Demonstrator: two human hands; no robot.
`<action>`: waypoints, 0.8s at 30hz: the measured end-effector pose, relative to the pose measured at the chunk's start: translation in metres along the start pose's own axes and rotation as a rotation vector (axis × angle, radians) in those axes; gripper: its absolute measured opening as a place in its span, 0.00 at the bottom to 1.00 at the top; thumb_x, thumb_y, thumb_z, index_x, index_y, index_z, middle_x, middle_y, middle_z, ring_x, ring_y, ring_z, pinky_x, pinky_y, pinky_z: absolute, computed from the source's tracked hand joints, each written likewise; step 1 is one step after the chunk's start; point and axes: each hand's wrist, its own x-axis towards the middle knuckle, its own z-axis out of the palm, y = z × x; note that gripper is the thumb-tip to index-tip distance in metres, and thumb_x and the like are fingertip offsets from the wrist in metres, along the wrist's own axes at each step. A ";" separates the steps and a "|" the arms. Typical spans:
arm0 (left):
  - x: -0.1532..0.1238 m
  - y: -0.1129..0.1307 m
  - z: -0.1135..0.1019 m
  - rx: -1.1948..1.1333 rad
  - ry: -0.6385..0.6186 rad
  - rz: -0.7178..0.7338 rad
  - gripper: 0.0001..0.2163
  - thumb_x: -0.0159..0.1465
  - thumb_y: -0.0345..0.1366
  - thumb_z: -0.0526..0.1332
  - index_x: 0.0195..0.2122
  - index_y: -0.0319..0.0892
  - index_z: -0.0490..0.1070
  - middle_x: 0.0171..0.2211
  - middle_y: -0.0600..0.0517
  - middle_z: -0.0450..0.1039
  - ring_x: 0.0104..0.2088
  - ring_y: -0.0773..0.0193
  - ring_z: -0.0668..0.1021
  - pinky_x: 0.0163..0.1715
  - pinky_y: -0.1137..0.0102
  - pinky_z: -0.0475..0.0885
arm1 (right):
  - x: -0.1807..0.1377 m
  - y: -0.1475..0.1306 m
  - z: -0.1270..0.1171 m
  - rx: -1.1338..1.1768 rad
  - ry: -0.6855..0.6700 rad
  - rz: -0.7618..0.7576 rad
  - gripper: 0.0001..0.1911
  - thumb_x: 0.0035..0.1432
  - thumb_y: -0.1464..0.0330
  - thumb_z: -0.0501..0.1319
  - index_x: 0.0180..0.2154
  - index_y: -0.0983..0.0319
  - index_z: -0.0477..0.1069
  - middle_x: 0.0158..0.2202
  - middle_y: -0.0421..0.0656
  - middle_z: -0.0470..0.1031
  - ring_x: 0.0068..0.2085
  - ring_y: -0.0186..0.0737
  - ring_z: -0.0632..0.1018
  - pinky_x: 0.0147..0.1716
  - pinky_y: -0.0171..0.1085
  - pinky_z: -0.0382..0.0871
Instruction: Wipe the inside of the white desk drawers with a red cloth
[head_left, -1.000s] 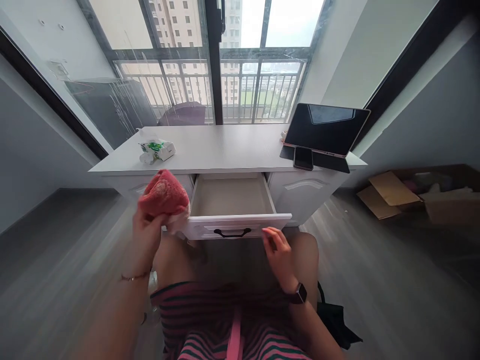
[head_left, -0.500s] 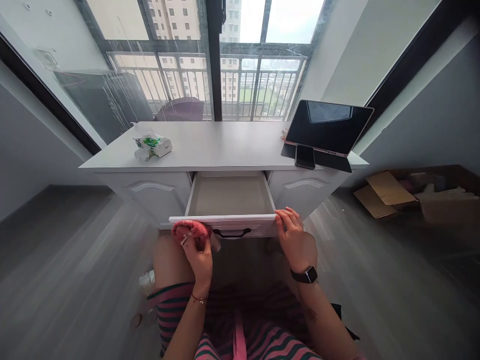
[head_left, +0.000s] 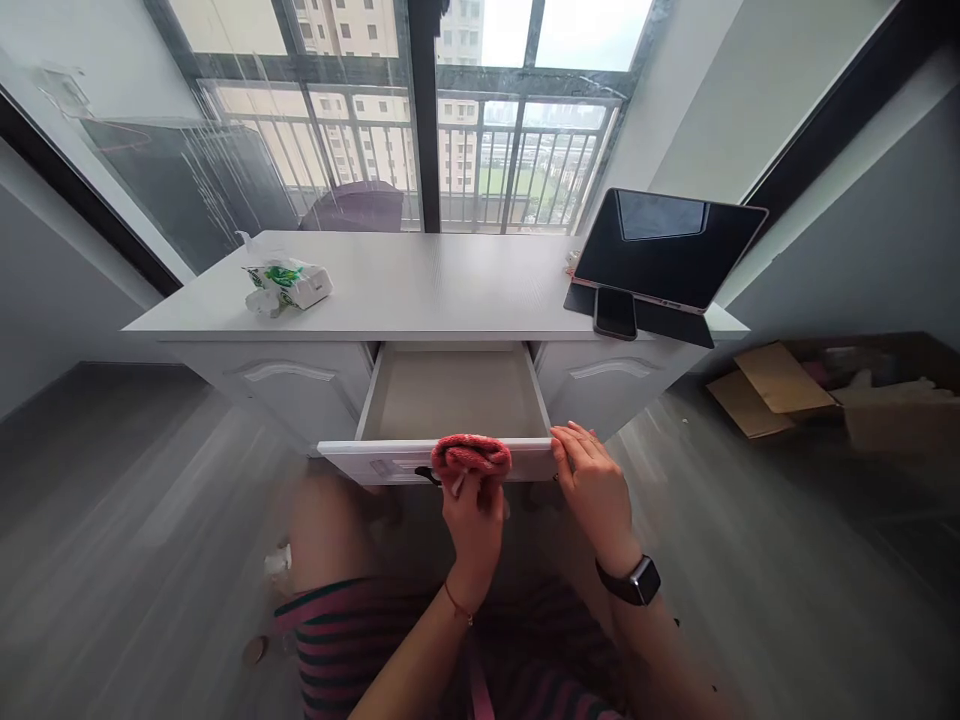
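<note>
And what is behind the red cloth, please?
Behind the red cloth is the drawer front; part of its black handle shows to the left. The rest is hidden by the cloth and left hand.

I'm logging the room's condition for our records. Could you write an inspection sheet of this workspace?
Surface: white desk, its middle drawer standing open.
Job's things: red cloth against the drawer front, covering part of the dark handle.
Clutter: tissue pack on the desk's left; tablet propped on the right, phone in front of it.
Hands: left hand holds the cloth; right hand has fingers at the drawer front's right end, whether gripping is unclear.
Cables: nothing seen on the desk.
Surroundings: large window behind the desk; open cardboard box on the floor to the right.
</note>
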 end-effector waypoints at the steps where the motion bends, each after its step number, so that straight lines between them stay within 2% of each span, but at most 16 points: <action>1: -0.004 0.003 0.009 -0.034 -0.028 0.025 0.08 0.59 0.29 0.60 0.39 0.42 0.73 0.41 0.44 0.71 0.43 0.57 0.74 0.39 0.64 0.73 | -0.001 0.004 0.001 0.002 -0.010 -0.006 0.18 0.67 0.64 0.47 0.48 0.62 0.72 0.50 0.46 0.75 0.55 0.46 0.72 0.57 0.49 0.62; 6: -0.023 0.003 0.049 -0.194 -0.207 0.177 0.09 0.63 0.29 0.56 0.41 0.44 0.73 0.44 0.45 0.70 0.40 0.62 0.76 0.37 0.68 0.74 | -0.002 0.016 0.005 -0.004 -0.029 -0.012 0.19 0.67 0.62 0.47 0.49 0.60 0.72 0.50 0.48 0.75 0.53 0.47 0.73 0.53 0.48 0.67; 8: -0.027 -0.001 0.059 -0.146 -0.287 0.227 0.10 0.63 0.30 0.56 0.43 0.45 0.72 0.44 0.47 0.72 0.38 0.64 0.76 0.34 0.71 0.74 | -0.001 0.017 0.005 0.002 -0.030 -0.021 0.19 0.67 0.62 0.47 0.48 0.60 0.72 0.49 0.47 0.75 0.53 0.46 0.74 0.53 0.47 0.68; 11: -0.029 -0.009 0.067 0.047 -0.316 0.312 0.12 0.63 0.30 0.57 0.47 0.47 0.71 0.45 0.45 0.72 0.39 0.61 0.76 0.30 0.70 0.74 | 0.001 0.017 0.005 0.005 -0.036 -0.018 0.19 0.67 0.62 0.47 0.48 0.60 0.72 0.49 0.46 0.76 0.53 0.45 0.73 0.54 0.46 0.67; 15: -0.031 -0.023 0.070 0.156 -0.338 0.377 0.15 0.63 0.29 0.56 0.50 0.48 0.70 0.49 0.47 0.72 0.46 0.59 0.74 0.37 0.66 0.73 | 0.001 0.016 0.005 -0.016 -0.040 0.011 0.19 0.67 0.61 0.47 0.48 0.59 0.72 0.50 0.46 0.75 0.53 0.45 0.74 0.52 0.45 0.69; 17: -0.034 -0.032 0.069 0.176 -0.354 0.377 0.13 0.63 0.30 0.57 0.49 0.49 0.70 0.50 0.50 0.72 0.46 0.59 0.73 0.39 0.65 0.71 | 0.000 0.016 0.006 -0.020 -0.040 0.016 0.19 0.66 0.61 0.48 0.48 0.59 0.72 0.49 0.46 0.76 0.53 0.45 0.74 0.52 0.45 0.69; 21: -0.040 -0.055 0.059 0.274 -0.293 0.410 0.08 0.59 0.30 0.62 0.40 0.45 0.74 0.40 0.49 0.75 0.40 0.56 0.73 0.39 0.61 0.68 | -0.001 0.017 0.008 -0.024 -0.026 0.024 0.19 0.66 0.61 0.48 0.48 0.58 0.73 0.49 0.45 0.76 0.52 0.45 0.74 0.51 0.45 0.70; 24: -0.044 -0.081 0.047 0.340 -0.203 0.374 0.06 0.58 0.28 0.62 0.36 0.43 0.75 0.33 0.48 0.73 0.37 0.55 0.72 0.38 0.60 0.66 | -0.001 0.018 0.009 -0.021 -0.016 0.025 0.19 0.66 0.60 0.48 0.48 0.58 0.73 0.49 0.45 0.76 0.52 0.45 0.75 0.50 0.45 0.70</action>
